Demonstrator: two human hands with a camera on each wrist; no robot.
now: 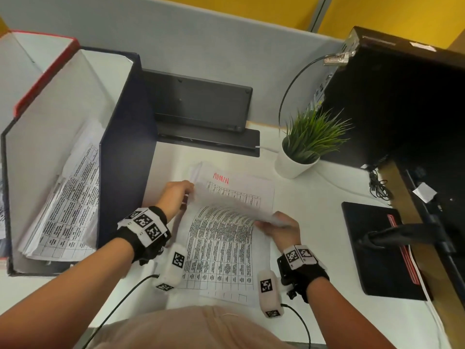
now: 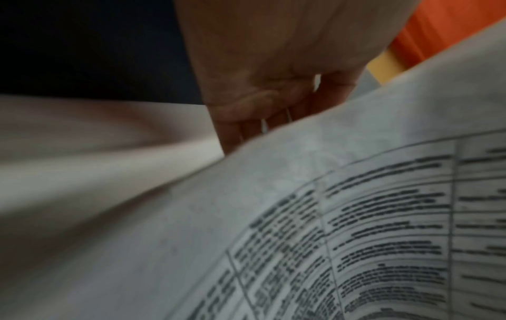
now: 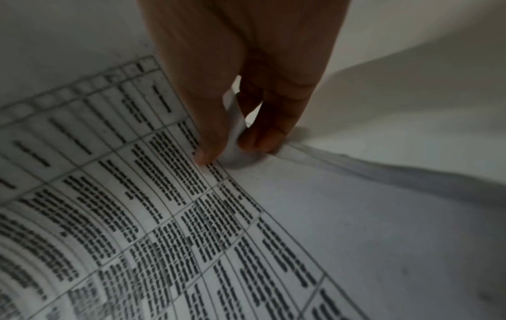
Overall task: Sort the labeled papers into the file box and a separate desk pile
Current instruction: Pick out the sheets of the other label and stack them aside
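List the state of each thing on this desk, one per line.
File box: open, papers inside.
Top sheet: lifted, curled, pinched by both hands.
Left hand: grips its left edge.
Right hand: pinches its right corner.
Stack: flat on the desk.

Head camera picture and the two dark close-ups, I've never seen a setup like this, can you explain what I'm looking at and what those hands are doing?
No machine here: a person wears three cameras. The wide picture comes from the head, looking down at a white desk. The close-ups come from cameras strapped to the wrists, inside the black bands with checkered markers.

On the desk lies a stack of printed papers. The left hand holds the stack's far left edge. The right hand pinches the corner of the lifted sheet, peeling it up; the right wrist view shows that pinch. Beneath it, a page marked ADMIN in red shows.

To the left stands an open file box already holding papers. Behind are a potted plant and a black device.
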